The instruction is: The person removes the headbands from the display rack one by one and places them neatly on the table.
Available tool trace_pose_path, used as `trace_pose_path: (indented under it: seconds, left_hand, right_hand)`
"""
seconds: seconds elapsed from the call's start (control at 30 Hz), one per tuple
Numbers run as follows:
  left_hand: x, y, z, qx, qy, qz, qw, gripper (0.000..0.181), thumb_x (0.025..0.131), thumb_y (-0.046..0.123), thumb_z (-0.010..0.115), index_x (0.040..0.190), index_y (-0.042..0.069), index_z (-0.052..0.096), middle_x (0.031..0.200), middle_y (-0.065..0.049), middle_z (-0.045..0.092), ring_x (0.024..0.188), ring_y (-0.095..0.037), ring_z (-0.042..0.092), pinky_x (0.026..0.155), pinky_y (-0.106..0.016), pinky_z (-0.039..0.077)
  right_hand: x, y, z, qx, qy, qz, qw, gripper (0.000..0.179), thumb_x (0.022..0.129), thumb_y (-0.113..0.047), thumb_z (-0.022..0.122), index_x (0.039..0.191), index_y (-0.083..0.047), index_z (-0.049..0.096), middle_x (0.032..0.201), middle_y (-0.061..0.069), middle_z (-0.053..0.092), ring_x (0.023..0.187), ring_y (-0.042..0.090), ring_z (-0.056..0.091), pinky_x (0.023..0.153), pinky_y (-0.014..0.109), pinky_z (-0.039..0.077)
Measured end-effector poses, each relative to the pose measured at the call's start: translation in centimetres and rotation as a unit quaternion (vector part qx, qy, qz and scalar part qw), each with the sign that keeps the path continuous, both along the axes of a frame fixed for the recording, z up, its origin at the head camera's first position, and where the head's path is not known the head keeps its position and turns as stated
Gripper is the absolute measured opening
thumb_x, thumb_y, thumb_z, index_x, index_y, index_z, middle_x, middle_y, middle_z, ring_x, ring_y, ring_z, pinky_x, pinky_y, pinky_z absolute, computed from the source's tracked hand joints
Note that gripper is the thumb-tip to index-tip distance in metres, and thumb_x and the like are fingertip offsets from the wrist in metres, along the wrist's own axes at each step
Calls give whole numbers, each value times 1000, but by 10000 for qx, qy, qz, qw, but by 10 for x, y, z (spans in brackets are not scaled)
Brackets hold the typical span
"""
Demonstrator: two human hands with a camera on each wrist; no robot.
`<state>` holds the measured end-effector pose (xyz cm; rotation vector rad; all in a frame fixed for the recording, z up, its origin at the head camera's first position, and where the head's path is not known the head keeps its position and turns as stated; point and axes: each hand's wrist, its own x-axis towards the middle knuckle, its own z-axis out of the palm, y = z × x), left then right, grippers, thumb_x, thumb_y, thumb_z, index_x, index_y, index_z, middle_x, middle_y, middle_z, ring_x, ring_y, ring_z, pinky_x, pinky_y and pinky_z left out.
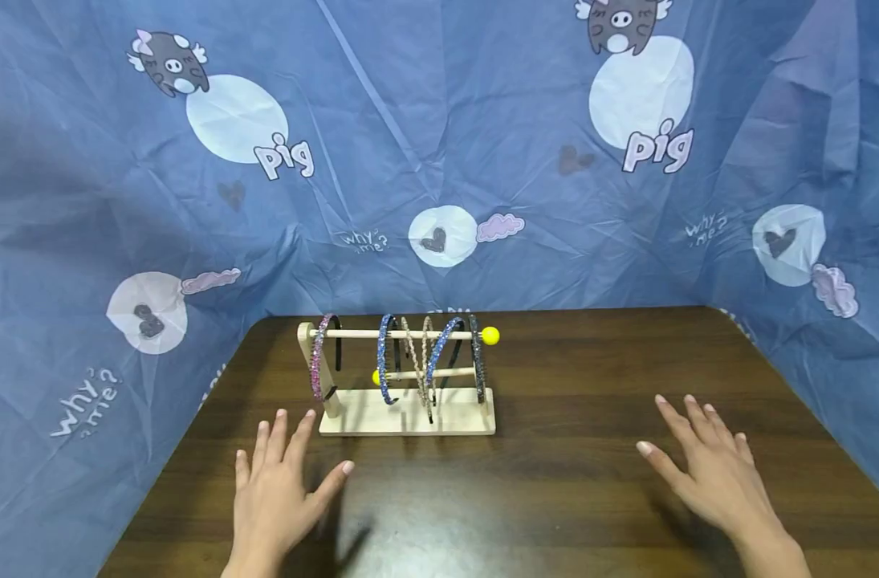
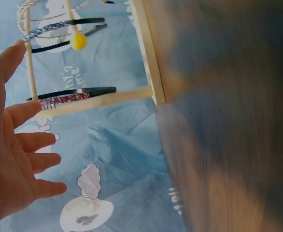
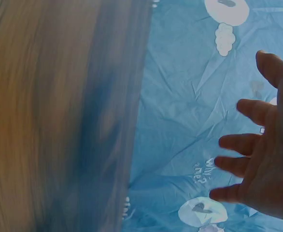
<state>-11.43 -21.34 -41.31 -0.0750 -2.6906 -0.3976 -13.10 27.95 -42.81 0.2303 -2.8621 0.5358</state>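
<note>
My left hand (image 1: 276, 486) hovers palm down with spread fingers, just in front of a wooden headband rack (image 1: 407, 425). On the rack's upper rod hang a pink jewelled headband (image 1: 316, 361) at the left end, a blue one (image 1: 383, 357), two beige braided ones (image 1: 414, 353), another blue one (image 1: 439, 353) and a dark one (image 1: 478, 361) near a yellow end ball (image 1: 490, 335). A second yellow ball (image 2: 78, 41) caps the lower rod. Far to the right, my right hand (image 1: 717, 474) hovers with fingers spread, holding nothing.
The rack stands on a dark brown wooden table (image 1: 569, 482), left of its middle. Behind and beside the table hangs a blue cloth (image 1: 526, 96) printed with pigs, circles and hearts. Both hands cast shadows on the tabletop.
</note>
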Motion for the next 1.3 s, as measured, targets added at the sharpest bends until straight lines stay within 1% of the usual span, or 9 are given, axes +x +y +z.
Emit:
trace_pose_path:
  seconds: [0.17,0.3,0.57,0.77,0.83,0.9,1.03,1.13,1.3]
  left_hand:
    - [5,10,0,414,679,-6,9968,72,77,51,67,132,8,49,135,-27,41,125,-45,34,94,-67,24]
    - [3,17,-4,732,1044,1,9918,70,75,45,71,131,7,51,132,-26,46,121,-45,40,92,-67,28]
    - [-2,28,-10,1345,1284,61,9825,69,75,36,73,132,6,49,130,-24,48,118,-43,43,92,-62,31]
    - [-6,30,-15,1717,1417,-29,9749,67,75,32,75,131,5,50,128,-22,50,113,-41,47,86,-61,35]
    - [-8,29,-16,1844,1372,-34,9732,68,74,31,77,131,5,50,128,-22,50,114,-41,48,86,-61,36]
    - [-10,28,-18,2022,1208,2,9719,72,73,32,78,132,5,49,129,-22,49,115,-40,47,87,-60,37]
    - [-16,22,-21,2292,524,199,9718,82,73,39,78,138,7,41,133,-22,45,117,-41,44,89,-59,38]
    - [-20,18,-24,2356,158,247,9714,89,72,42,78,141,5,35,133,-23,44,117,-43,43,89,-59,37]
    - [-29,7,-28,2526,-129,224,9672,94,70,42,79,142,4,32,135,-25,41,119,-45,40,93,-59,35]
  right_hand:
    - [-1,-13,1,-482,366,142,9981,74,88,-44,59,148,-18,24,144,30,25,132,47,17,95,72,6]
    - [-1,-22,-1,-751,440,291,9958,75,87,-41,63,147,-15,27,142,30,28,129,48,22,92,74,11]
    - [-1,-41,-6,-1237,336,569,9901,71,87,-34,64,145,-9,31,142,29,29,124,53,28,90,74,17]
    - [-1,-54,-11,-1533,287,767,9848,71,86,-31,66,144,-9,32,142,28,31,122,53,31,88,71,25]
    - [-2,-57,-12,-1571,293,815,9838,70,86,-31,67,143,-8,33,142,26,33,122,51,33,88,69,28]
    - [-3,-60,-11,-1646,264,869,9822,69,87,-31,66,143,-8,34,142,25,33,122,50,34,89,67,30]
    - [-7,-69,-10,-1878,167,980,9772,67,89,-31,64,144,-10,32,142,24,33,122,48,36,89,64,35]
    - [-8,-74,-9,-2028,53,1080,9732,66,90,-30,62,144,-10,31,142,24,33,120,49,38,88,63,38]
    - [-15,-86,-9,-2301,74,1233,9653,64,89,-28,64,143,-11,33,140,23,37,120,48,39,89,64,36]
